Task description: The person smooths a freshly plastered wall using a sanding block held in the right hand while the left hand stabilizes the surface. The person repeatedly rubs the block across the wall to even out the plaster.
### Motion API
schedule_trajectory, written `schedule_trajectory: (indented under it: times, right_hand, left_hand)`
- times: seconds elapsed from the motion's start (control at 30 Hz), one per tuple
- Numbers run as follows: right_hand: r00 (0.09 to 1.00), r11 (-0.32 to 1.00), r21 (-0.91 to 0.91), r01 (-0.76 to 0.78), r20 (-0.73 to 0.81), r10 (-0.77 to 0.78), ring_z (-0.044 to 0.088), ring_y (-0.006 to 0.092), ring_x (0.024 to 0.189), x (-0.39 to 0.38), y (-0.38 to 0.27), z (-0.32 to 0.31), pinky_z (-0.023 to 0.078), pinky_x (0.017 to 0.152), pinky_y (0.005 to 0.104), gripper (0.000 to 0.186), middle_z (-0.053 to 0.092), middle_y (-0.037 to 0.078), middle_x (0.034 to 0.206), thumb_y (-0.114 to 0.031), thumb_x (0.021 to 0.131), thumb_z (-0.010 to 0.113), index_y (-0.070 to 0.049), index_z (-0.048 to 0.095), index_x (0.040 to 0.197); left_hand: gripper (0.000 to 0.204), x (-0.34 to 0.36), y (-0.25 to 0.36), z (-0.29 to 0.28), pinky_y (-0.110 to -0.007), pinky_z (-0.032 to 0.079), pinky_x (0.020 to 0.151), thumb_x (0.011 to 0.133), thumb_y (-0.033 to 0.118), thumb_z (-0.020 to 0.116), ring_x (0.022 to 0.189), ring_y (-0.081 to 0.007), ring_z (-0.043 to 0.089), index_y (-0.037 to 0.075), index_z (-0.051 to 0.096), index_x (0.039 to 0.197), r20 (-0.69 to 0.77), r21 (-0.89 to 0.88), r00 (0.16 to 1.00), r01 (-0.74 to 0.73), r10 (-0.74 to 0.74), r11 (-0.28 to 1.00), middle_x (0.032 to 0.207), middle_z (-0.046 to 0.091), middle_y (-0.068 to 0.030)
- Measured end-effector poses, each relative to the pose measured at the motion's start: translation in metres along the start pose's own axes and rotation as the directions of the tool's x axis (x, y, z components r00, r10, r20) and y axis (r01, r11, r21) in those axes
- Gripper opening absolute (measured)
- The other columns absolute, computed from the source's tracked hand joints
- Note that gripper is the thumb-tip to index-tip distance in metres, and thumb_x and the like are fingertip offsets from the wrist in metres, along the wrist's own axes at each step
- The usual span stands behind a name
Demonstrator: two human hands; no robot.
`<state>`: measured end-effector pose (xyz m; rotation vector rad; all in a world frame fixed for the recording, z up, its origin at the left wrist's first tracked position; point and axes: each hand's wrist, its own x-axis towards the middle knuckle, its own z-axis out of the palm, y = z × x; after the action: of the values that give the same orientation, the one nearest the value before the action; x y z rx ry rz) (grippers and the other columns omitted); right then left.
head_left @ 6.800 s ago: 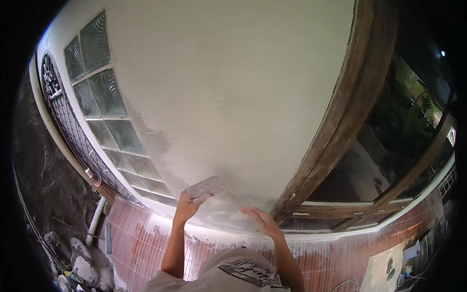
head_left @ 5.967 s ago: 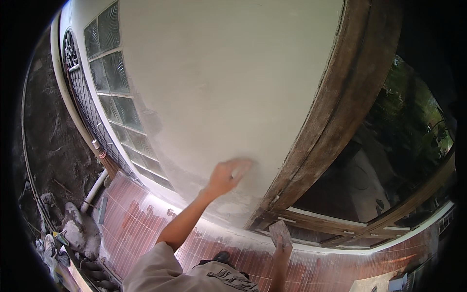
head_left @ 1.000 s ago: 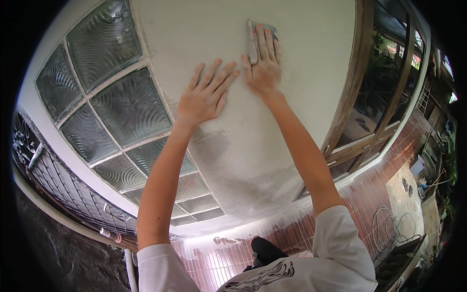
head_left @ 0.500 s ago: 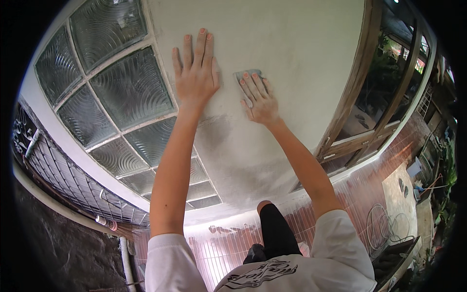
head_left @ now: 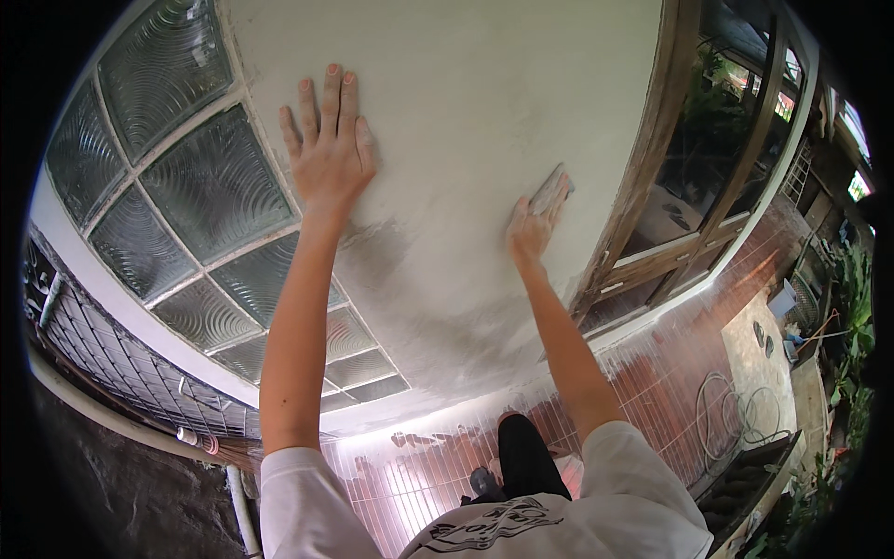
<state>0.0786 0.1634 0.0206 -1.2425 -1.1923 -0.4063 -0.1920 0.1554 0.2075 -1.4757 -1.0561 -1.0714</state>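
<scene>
Grey block point(head_left: 547, 194) at the pale wall point(head_left: 447, 102), clamped in my right hand point(head_left: 531, 233), as my left hand point(head_left: 330, 160) lies flat on that wall, outstretched, just beside the glass-block window point(head_left: 219, 182).

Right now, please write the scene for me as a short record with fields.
Left hand: empty, palm toward the wall, beside the glass blocks
Right hand: holding a flat grey block at the wall
Wall: pale, darker patches lower down
Right side: brown wooden frame with dark glass
Floor: reddish, tiled, whitish in places
</scene>
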Motion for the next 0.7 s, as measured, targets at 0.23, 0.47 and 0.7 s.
schedule_trajectory:
  times: [0.23,0.47,0.7]
  right_hand:
    - [0.931,0.946,-0.167,0.279,0.286,-0.224,0.005,0.0401,0.154,-0.060,0.007,0.008,0.007,0.124,0.0493,0.076,0.007,0.024,0.166,-0.042,0.105,0.036,0.007,0.010,0.157]
    - [0.893,0.892,0.139,-0.430,-0.080,0.443,0.001,0.0400,0.154,-0.032,-0.015,0.015,0.007,0.124,0.0491,0.081,0.001,0.023,0.166,-0.044,0.105,0.035,0.008,0.001,0.156]
    - [0.996,0.996,0.042,-0.077,0.058,0.075,0.001,0.0402,0.154,-0.048,-0.064,0.042,0.004,0.124,0.0510,0.079,-0.001,0.023,0.167,-0.045,0.105,0.035,0.008,0.006,0.157]
  left_hand:
    - [0.055,-0.001,-0.005,0.003,-0.050,0.013,0.124,0.101,0.031,0.041,0.152,-0.0249,0.025,0.023,0.037,0.156,-0.026,-0.026,0.999,-0.029,0.028,0.999,0.163,0.032,0.0053]
    - [0.054,-0.007,-0.004,0.005,-0.050,0.014,0.124,0.103,0.030,0.036,0.152,-0.0275,0.023,0.019,0.036,0.156,-0.046,-0.015,0.996,-0.080,0.079,0.997,0.164,0.031,0.0017]
    - [0.057,-0.010,-0.005,0.008,-0.051,0.011,0.124,0.102,0.031,0.039,0.153,-0.0273,0.021,0.020,0.034,0.157,-0.048,-0.063,0.995,-0.086,0.083,0.994,0.165,0.028,0.0028]
